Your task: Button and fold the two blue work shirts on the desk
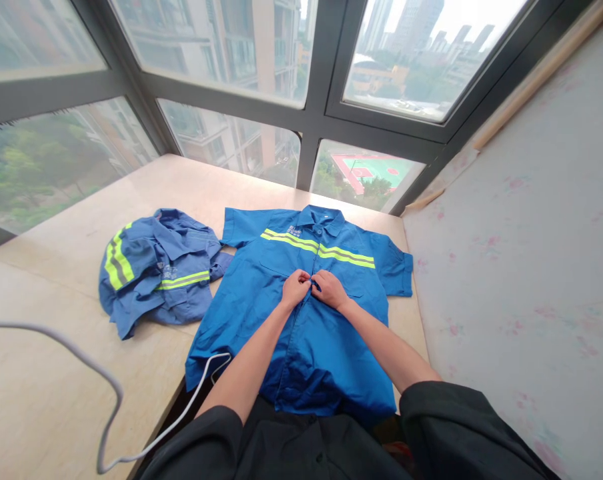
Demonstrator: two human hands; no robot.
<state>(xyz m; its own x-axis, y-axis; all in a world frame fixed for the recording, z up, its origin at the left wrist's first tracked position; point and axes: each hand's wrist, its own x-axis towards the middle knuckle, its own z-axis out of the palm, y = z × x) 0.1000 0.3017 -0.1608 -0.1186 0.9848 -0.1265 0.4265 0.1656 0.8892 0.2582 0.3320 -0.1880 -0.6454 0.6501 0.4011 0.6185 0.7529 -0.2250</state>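
A blue short-sleeved work shirt (251,287) lies spread face up, collar toward the window, with a yellow-green and grey stripe across its chest. Both hands meet at the front placket, just below that stripe. My left hand (296,288) pinches the placket's edge between thumb and fingers. Close beside it, my right hand (328,289) grips the same edge from the other side. Whether a button sits between the fingertips is too small to make out. The shirt's lower hem hangs over the near edge, against my body.
A second blue work shirt (164,267) with matching stripes lies crumpled to the left. A white cable (112,387) loops across the lower left. Beyond the pale sill (201,173) stand framed windows (319,100); a papered wall (511,267) bounds the right side.
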